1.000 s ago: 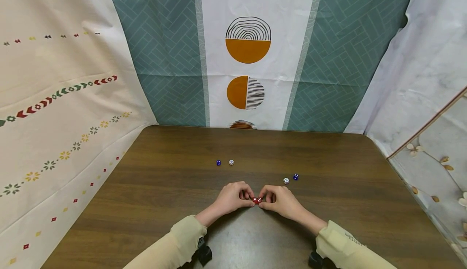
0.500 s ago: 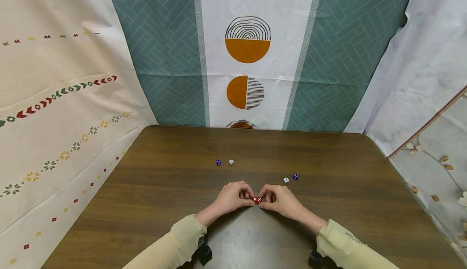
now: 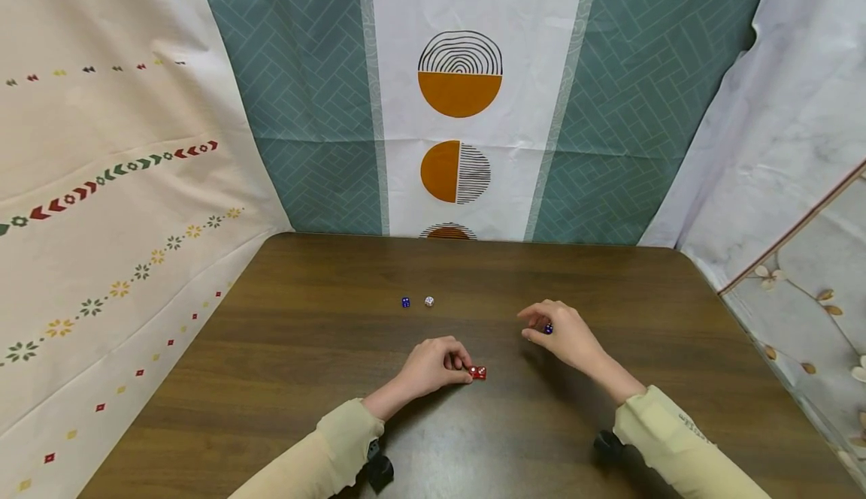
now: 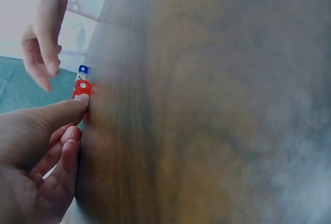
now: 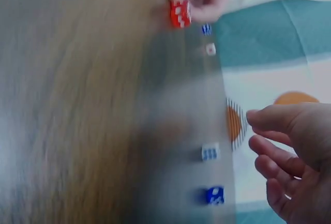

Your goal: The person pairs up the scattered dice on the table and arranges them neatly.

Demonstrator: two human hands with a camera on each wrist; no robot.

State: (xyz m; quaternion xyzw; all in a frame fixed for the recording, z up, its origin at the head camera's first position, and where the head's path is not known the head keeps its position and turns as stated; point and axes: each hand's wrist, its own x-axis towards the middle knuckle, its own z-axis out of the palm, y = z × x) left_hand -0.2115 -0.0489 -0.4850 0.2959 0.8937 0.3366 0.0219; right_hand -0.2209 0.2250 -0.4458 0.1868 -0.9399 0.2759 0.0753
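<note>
Two red dice sit side by side on the table near its middle. My left hand pinches the left one between thumb and fingers. Up and to the right, my right hand is raised with thumb and fingers spread apart and nothing between them. It hovers over a blue die, seen through the gap of the fingers, and hides most of the white die beside it in the head view. From the right wrist, that white die and the blue die both show on the tabletop, apart from the fingers.
Farther back and to the left, another blue die and a white die lie a little apart. The brown wooden table ends at a patterned cloth behind, with light cloths hanging on both sides.
My right hand has let go of the right red die and moved up and to the right, over the white and blue dice. The left hand and the red dice stay in place.
</note>
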